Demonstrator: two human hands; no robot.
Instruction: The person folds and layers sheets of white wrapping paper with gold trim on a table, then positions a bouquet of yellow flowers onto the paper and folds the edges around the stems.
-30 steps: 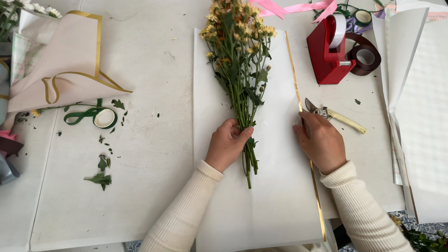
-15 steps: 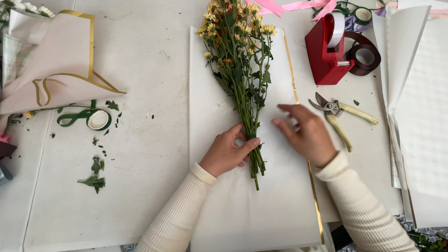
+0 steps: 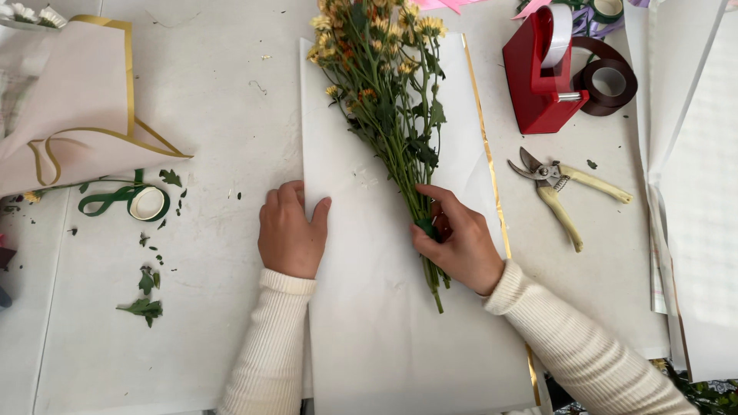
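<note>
On the pale worktop [image 3: 215, 92] a white wrapping sheet [image 3: 400, 338] lies under a bouquet [image 3: 388, 100]. The right hand [image 3: 457, 242] is clamped round its stems, while the left hand [image 3: 288, 230] rests flat, fingers spread, on the sheet's left edge. Wrapping seems under way; folding needs the stems held steady.

Cream ribbed knit sleeves with snug cuffs; bare hands [image 3: 288, 230]
</note>
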